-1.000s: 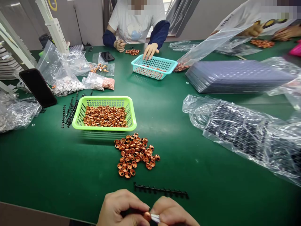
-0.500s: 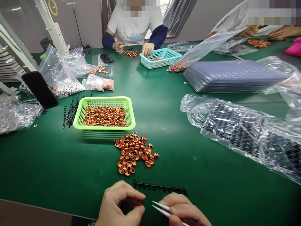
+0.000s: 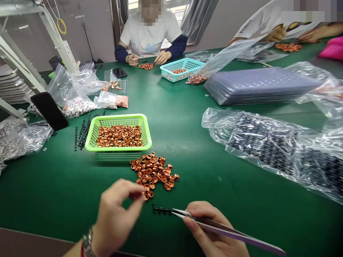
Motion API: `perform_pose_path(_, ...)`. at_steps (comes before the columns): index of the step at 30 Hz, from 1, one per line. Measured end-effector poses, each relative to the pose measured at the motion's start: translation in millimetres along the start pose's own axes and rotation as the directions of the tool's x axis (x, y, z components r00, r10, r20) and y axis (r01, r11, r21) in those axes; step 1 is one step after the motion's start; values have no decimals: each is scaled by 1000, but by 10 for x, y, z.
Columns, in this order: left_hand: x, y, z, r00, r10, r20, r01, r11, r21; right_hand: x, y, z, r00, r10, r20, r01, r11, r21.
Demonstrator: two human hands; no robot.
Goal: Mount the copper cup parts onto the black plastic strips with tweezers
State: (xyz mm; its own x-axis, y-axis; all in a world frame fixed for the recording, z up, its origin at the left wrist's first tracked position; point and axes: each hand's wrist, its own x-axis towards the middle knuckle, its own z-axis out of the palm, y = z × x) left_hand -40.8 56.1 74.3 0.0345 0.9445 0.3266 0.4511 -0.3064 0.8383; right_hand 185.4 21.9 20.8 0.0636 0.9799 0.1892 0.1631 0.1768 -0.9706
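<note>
My left hand (image 3: 118,214) is curled, thumb and fingertips pinched at the near edge of a loose pile of copper-coloured rings (image 3: 153,173) on the green table (image 3: 66,185). What the pinch holds is hidden. My right hand (image 3: 211,232) grips metal tweezers (image 3: 227,232). Their tips rest at a black plastic strip with pegs (image 3: 162,210) lying just in front of the pile. A lime green basket (image 3: 119,132) full of the same rings stands behind the pile.
A black phone (image 3: 49,110), bags of small parts (image 3: 77,89) and black strips (image 3: 81,130) lie at the left. A large clear bag of black parts (image 3: 273,150) and stacked trays (image 3: 259,85) fill the right. A person (image 3: 150,35) sits opposite by a teal basket (image 3: 180,69).
My left hand has moved forward from the near edge to the ring pile. My right hand has shifted the tweezers to the black strip. The view has tilted, showing more of my arms.
</note>
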Motion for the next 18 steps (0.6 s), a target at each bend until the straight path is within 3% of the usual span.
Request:
perform_pose_path(3, 663, -109, -383, 945, 322, -57, -276, 880, 387, 66, 47, -20, 1000, -7, -10, 6, 999, -49)
perform_pose_path(6, 1027, -259, -478, 902, 431, 10, -358, 737, 573, 62, 105, -7, 1000, 17, -10, -18, 998, -60)
perform_pose_path(8, 1029, -336, -351, 882, 446, 151, -453, 716, 531, 53, 149, -11, 998, 53, 19, -51, 996, -75)
perform_pose_path(11, 844, -399, -70, 802, 437, 408, -589, 695, 413, 56, 181, -28, 995, 81, 58, -76, 994, -80)
perform_pose_path(13, 729, -415, 27, 756, 405, 515, -622, 689, 372, 63, 169, -33, 995, 84, 62, -79, 994, -70)
perform_pose_path(15, 669, -421, -7, 745, 359, 562, -615, 695, 372, 68, 142, -28, 995, 85, 58, -82, 995, -55)
perform_pose_path(18, 658, -410, -199, 769, 291, 570, -570, 715, 404, 75, 107, -6, 994, 90, 65, -89, 996, -28)
